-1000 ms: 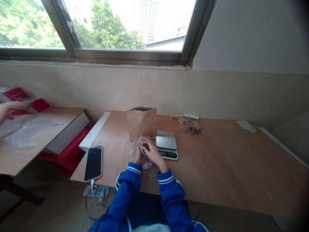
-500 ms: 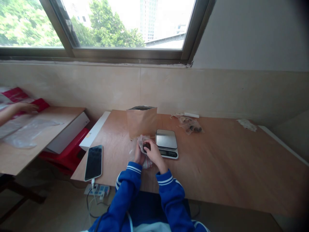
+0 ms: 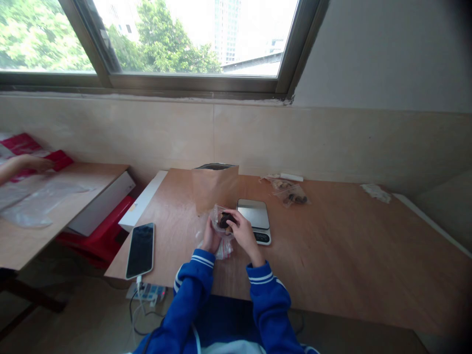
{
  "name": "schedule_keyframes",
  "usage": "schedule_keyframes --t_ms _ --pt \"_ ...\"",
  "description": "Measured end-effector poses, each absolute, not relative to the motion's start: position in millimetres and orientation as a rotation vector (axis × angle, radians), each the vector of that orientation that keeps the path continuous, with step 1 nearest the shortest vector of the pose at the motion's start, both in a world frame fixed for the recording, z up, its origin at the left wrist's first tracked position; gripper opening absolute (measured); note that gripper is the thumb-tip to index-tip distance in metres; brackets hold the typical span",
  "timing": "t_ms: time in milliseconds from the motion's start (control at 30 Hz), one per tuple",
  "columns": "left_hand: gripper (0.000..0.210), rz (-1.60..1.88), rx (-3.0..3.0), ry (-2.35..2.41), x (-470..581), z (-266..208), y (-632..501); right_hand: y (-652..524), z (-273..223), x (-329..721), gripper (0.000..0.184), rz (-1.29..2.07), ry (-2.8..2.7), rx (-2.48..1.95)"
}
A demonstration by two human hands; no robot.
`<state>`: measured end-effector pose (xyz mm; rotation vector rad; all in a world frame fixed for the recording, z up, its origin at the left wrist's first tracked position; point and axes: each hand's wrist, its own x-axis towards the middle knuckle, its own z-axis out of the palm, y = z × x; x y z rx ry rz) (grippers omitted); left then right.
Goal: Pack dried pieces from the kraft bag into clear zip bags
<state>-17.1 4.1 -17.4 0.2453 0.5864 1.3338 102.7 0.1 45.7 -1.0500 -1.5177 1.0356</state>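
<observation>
My left hand [image 3: 210,238] is closed around a clear plastic bag [image 3: 215,214], holding its mouth up in front of me. At that mouth, the fingers of my right hand [image 3: 244,234] pinch a dark brown, dried-looking piece [image 3: 224,220]; its exact kind is too small to tell. Below my hands lie more clear zip bags [image 3: 223,250] with red strips. Just right of the plastic bag sits a digital kitchen scale [image 3: 253,213], partly covered by my right hand. Behind the bag a brown paper pouch [image 3: 215,188] stands upright with its top open.
Small clear bags [image 3: 295,195] with dark and tan pieces lie behind the scale. A phone [image 3: 140,250] on a charging cable is at the left edge, above a power strip [image 3: 149,292]. Another person's hand [image 3: 37,163] is over the neighbouring table [image 3: 22,246].
My right hand has moved slightly right, and the dark piece between its fingers shows more at the bag's mouth. The other person's hand has shifted a little left.
</observation>
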Motion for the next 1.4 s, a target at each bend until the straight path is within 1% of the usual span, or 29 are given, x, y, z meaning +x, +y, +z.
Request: schedule_keyframes --t_ms 300,400,800,867,967,1067,1133,1233,1300,1400 --pt "0.043 1.358 0.248 0.563 -17.7 -18.7 5.2 0.3 46.9 106.3 0.028 1.046 -1.357 -0.962" --pt "0.042 1.356 0.238 0.545 -17.9 -19.1 5.5 -1.0 50.0 106.2 0.029 1.096 -1.309 -0.949" --pt "0.042 1.367 0.238 0.519 -16.7 -16.4 5.0 1.7 63.3 109.5 0.028 1.117 -1.332 -0.894" --pt "0.044 1.347 0.242 0.511 -16.7 -16.6 5.7 11.1 79.7 113.3 0.030 1.070 -1.302 -0.835" --pt "0.046 1.332 0.263 0.490 -16.9 -16.5 6.2 37.0 121.6 112.9 0.035 0.923 -1.335 -0.704" --pt "0.048 1.327 0.278 0.468 -17.4 -17.9 6.5 72.6 166.8 100.9 0.028 0.682 -1.517 -0.620" --pt "0.049 1.318 0.279 0.472 -17.8 -20.5 6.8 94.9 185.7 88.4 0.025 0.520 -1.650 -0.621" --pt "0.049 1.310 0.287 0.486 -18.2 -25.2 7.4 115.0 191.0 71.2 0.028 0.427 -1.870 -0.625" --pt "0.047 1.313 0.289 0.495 -17.9 -27.6 8.0 118.5 184.2 65.0 0.031 0.435 -1.986 -0.641" --pt "0.044 1.324 0.280 0.498 -17.3 -29.0 8.7 116.0 171.8 64.3 0.032 0.452 -2.008 -0.683"
